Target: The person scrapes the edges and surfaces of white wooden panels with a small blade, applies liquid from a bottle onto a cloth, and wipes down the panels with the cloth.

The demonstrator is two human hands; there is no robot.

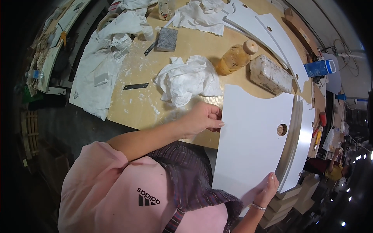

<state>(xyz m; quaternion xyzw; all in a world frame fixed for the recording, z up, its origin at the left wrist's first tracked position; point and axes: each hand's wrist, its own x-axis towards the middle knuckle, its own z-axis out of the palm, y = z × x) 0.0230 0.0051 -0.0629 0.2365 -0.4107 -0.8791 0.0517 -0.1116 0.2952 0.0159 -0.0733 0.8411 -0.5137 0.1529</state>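
Observation:
A flat white panel (252, 124) with a scooped far edge and a round hole near its right side lies in front of me, its near end reaching to my body. My left hand (203, 119) pinches the panel's left edge, thumb near the top face and fingers curled. At the near right edge, my right hand (267, 191) grips the panel, some of its fingers hidden. A crumpled white cloth (188, 79) lies just beyond my left hand. Farther off stand a bottle of amber liquid (235, 58) and a stained, wrapped block (271, 74).
More white panels (297, 143) are stacked to the right, others (268, 39) lie at the far right. On the wooden table (128, 108) are a dark scraper blade (136, 86), a grey sanding block (167, 39), a small white pot (147, 33) and white dust. A blue container (319, 68) stands right.

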